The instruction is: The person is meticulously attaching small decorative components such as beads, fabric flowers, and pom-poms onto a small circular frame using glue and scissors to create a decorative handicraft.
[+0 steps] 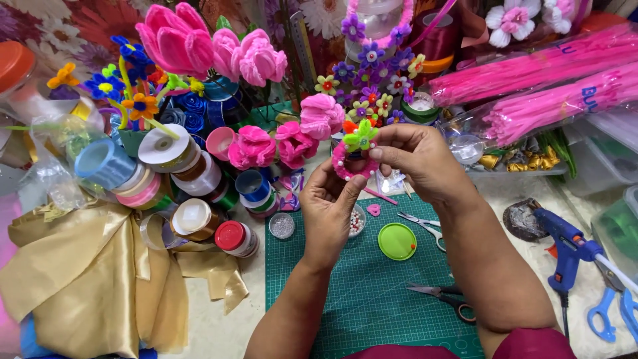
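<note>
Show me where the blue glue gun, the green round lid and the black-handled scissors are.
blue glue gun [566,244], head view, on its blue body above the handle.
green round lid [397,240], head view, at the middle of its top.
black-handled scissors [457,304], head view, on the black handle near the pivot.

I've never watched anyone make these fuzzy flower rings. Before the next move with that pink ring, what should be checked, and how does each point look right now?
1. Pink ring gripped by the left hand: ok, fingers wrap its lower edge.
2. Green flower pinched by the right hand and touching the ring's top: ok.
3. Flower fixed to the ring: cannot tell, the joint is hidden.
4. Work held above the green cutting mat: ok.
5. Glue gun near the right arm: ok, resting at the mat's right side.
6. Black-handled scissors away from the hands: ok, lying on the mat under the right forearm.
</note>
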